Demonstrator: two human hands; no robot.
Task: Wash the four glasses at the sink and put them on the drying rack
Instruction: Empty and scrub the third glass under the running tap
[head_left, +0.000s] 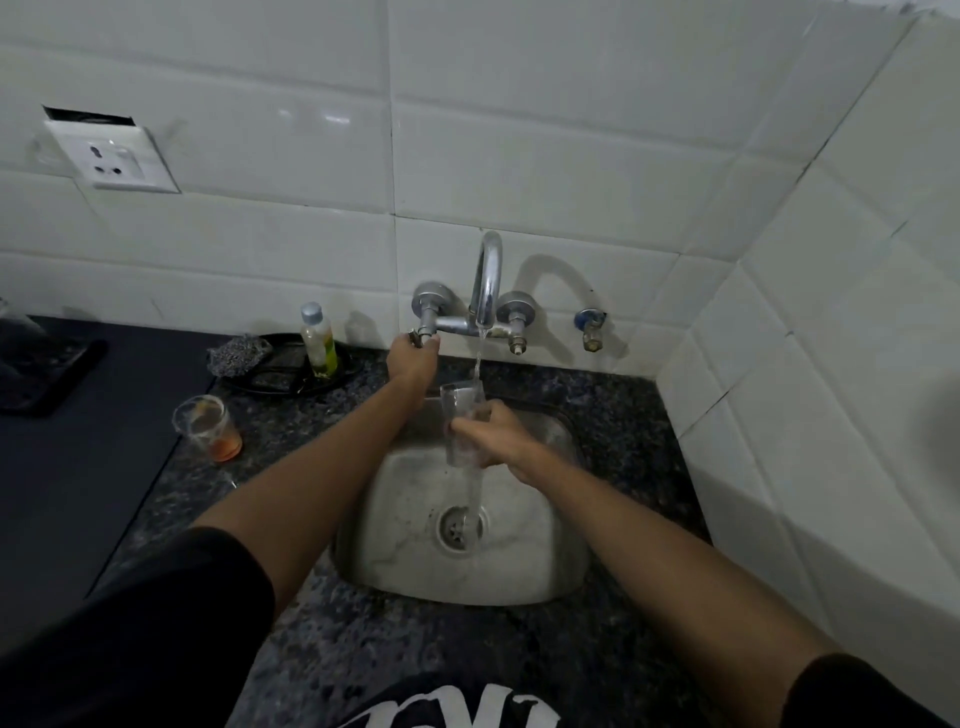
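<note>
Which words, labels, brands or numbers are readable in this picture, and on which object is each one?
Black shirt: large white letters, cut off by the bottom edge of the picture; not readable.
Bottle behind the sink: green and yellow label, too small and blurred to read.
Wall socket: no text visible.
Nothing else carries text.

- Clear glass (464, 423): upright over the sink (561, 566), under the tap's running stream.
- Second glass (208, 427): orange residue inside, upright on the table left of the sink.
</note>
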